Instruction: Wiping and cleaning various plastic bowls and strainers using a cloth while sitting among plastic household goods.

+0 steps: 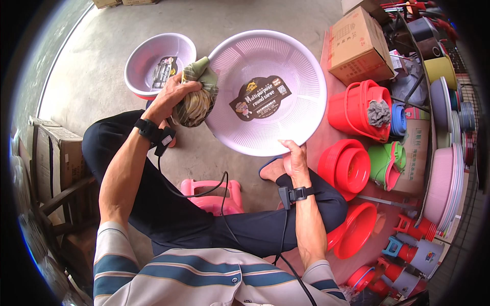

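A pale concrete floor [107, 46] spreads beneath the work, with a tall red plastic bucket [342, 115] and nested round red plastic basins [326, 166] on the right. A large, round, lilac plastic sieve [301, 97] with a dark printed label sits ahead of the torso, its open side facing up; being round, it has no long axis. It lies to the right of the left hand [176, 97] and just beyond the right hand [295, 162], which is the nearer, touching its near rim. The left hand is closed around a crumpled green-and-beige cloth [196, 108] overlapping the left rim; whether they touch, I cannot tell. The right hand pinches the rim, thumb on top, fingers mostly hidden.
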